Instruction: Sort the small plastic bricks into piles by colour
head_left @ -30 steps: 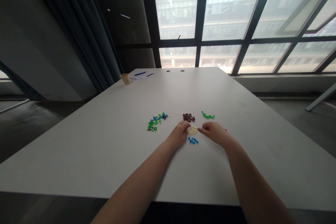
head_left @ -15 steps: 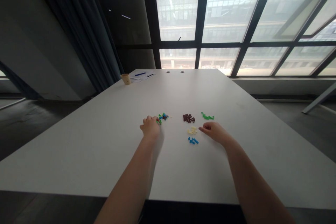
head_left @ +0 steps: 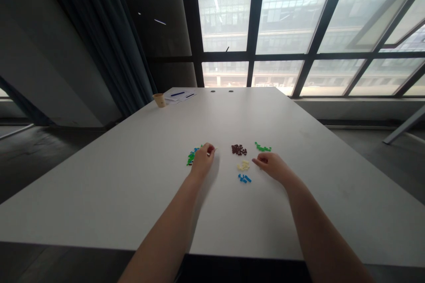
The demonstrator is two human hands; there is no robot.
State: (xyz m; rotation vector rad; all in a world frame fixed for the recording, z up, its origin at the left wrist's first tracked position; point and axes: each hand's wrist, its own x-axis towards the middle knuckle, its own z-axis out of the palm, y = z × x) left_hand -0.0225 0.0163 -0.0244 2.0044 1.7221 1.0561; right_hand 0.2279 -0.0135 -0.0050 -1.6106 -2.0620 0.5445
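My left hand [head_left: 203, 160] is over the right side of a mixed pile of small green, blue and dark toy bricks [head_left: 191, 157], hiding part of it. Its thumb and finger pinch at a tiny cream brick [head_left: 215, 149] beside the pile. My right hand [head_left: 271, 164] rests with curled fingers, its fingertips just right of a little group of cream bricks [head_left: 243, 166]. Whatever may be between those fingers is too small to see. Dark brown bricks [head_left: 238, 149] lie beyond the cream group, blue bricks [head_left: 245, 178] on its near side, and green bricks [head_left: 263, 147] beyond my right hand.
The white table [head_left: 232, 216] spreads out on all sides. Toward its far left corner stand a paper cup [head_left: 160, 100] and papers [head_left: 181, 96] with pens on top. Two round dark discs [head_left: 222, 91] sit near the far edge, below large windows.
My left hand has shifted right and slightly forward, from the left side of the mixed pile to the cream brick, uncovering the pile's left part. My right hand has barely moved.
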